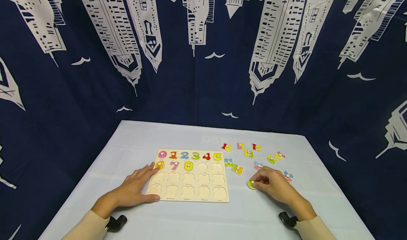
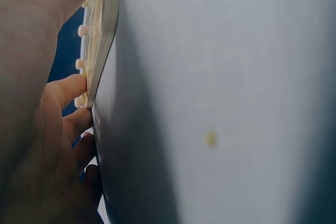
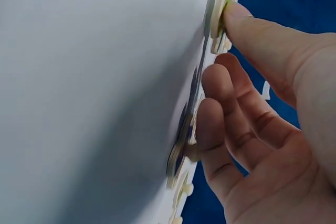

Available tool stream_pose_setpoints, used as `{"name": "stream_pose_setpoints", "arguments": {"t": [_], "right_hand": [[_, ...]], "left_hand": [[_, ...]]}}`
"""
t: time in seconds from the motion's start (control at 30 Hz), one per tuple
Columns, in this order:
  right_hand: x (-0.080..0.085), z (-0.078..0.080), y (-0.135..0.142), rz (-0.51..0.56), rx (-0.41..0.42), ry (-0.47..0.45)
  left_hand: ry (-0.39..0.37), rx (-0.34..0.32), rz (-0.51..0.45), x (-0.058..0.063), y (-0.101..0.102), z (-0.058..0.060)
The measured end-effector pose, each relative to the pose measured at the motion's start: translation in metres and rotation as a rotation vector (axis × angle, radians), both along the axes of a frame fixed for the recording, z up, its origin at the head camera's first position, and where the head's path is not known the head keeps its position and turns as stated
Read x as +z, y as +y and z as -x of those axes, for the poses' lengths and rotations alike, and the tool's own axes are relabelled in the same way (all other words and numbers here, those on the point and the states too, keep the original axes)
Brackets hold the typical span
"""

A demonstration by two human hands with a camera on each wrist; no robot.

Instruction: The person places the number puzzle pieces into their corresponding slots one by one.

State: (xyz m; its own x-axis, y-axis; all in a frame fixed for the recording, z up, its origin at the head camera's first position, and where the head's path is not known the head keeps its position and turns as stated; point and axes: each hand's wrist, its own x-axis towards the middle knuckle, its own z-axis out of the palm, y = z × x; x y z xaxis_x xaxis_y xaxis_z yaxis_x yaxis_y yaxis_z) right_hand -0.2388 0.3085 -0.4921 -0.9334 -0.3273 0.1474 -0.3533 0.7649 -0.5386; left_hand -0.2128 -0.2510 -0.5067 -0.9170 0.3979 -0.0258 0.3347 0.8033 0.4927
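A cream wooden number puzzle board [image 1: 180,184] lies on the white table, with knobbed number pieces 0 to 8 in its upper recesses and bare recesses below. My left hand [image 1: 135,187] rests at the board's left edge, fingers extended, fingertips by the yellow 6 [image 1: 160,165] and thumb at the near corner. To the right of the board, my right hand [image 1: 276,186] pinches a yellow-green puzzle piece [image 1: 250,185] between thumb and fingers. In the right wrist view that piece [image 3: 219,17] stands tilted at the thumb tip, its number hidden; the other fingers are loosely curled.
Several loose number pieces lie right of the board, among them a red-and-yellow 13 [image 1: 226,147], a blue-and-green piece [image 1: 228,162] and a blue-and-pink piece [image 1: 288,175]. A dark blue curtain [image 1: 190,88] with white buildings hangs behind the table [image 1: 133,137].
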Motion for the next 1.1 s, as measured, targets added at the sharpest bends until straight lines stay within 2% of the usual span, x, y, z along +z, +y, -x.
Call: {"name": "stream_pose_setpoints", "arguments": {"t": [0.13, 0.3, 0.6, 0.83, 0.93, 1.1], "right_hand": [[0.001, 0.006, -0.01, 0.034, 0.019, 0.037], [0.004, 0.014, -0.031, 0.068, 0.035, 0.025], [0.011, 0.035, -0.085, 0.133, 0.158, 0.059], [0.009, 0.057, -0.13, 0.12, 0.144, 0.075], [0.008, 0.064, -0.149, 0.116, 0.128, 0.058], [0.007, 0.068, -0.173, 0.158, 0.122, -0.038]], "left_hand": [[0.01, 0.002, 0.005, 0.001, -0.001, 0.001], [0.01, 0.005, 0.005, 0.003, -0.001, 0.002], [0.014, -0.001, -0.003, 0.007, -0.003, 0.003], [-0.005, -0.003, -0.017, 0.007, -0.001, 0.002], [-0.025, 0.0, -0.024, 0.005, 0.0, 0.001], [-0.046, 0.005, -0.022, 0.001, 0.001, 0.0]]}}
